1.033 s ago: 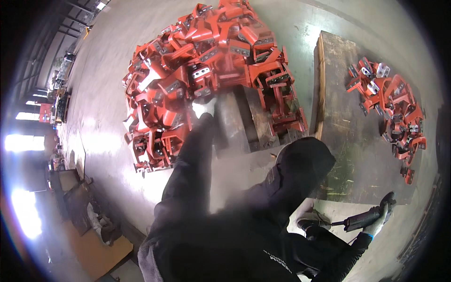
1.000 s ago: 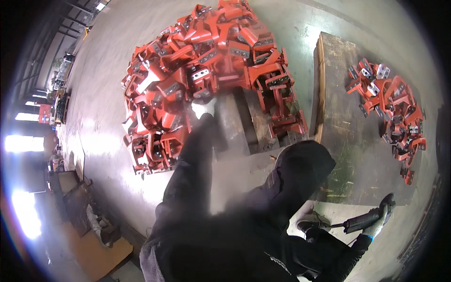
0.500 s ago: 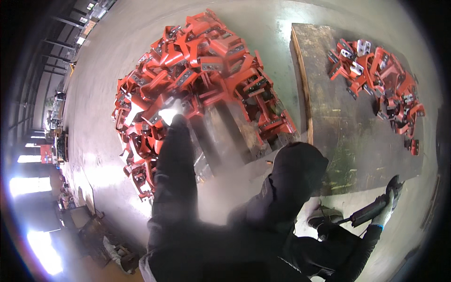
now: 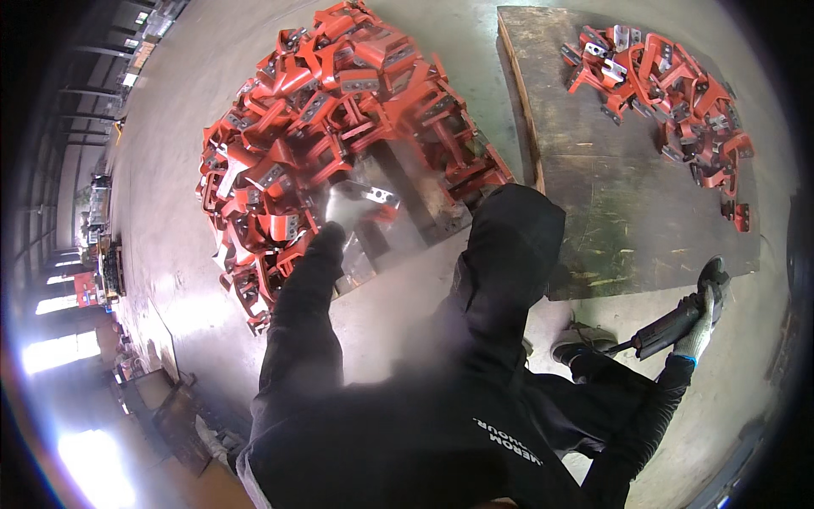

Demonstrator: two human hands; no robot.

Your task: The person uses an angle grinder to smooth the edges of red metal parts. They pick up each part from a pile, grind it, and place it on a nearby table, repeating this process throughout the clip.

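Note:
My left hand (image 4: 342, 204), in a pale glove and blurred by glare, is at the near edge of a big heap of red metal brackets (image 4: 292, 110). Its fingers are closed on one red bracket (image 4: 381, 200), whose silver face with holes points up. Bare dark boards of a pallet (image 4: 420, 208) lie just beyond that bracket. Off to the right, my right hand (image 4: 700, 327), in a white glove with a blue cuff, grips a black cylindrical power tool (image 4: 666, 334). A thin shaft sticks out of the tool toward the left, near a shoe.
A dark wooden board (image 4: 606, 199) lies on the floor to the right, bearing a smaller curved row of red brackets (image 4: 678, 93). Black-clothed, a bent leg (image 4: 513, 242) rises between heap and board. A shoe (image 4: 585, 339) rests on the grey floor. Shelving and bright windows line the far left.
My left hand has drawn a bracket away from the heap, slightly to the right over the bare pallet boards. The view has tilted, so the heap and board sit higher. My right hand keeps its tool.

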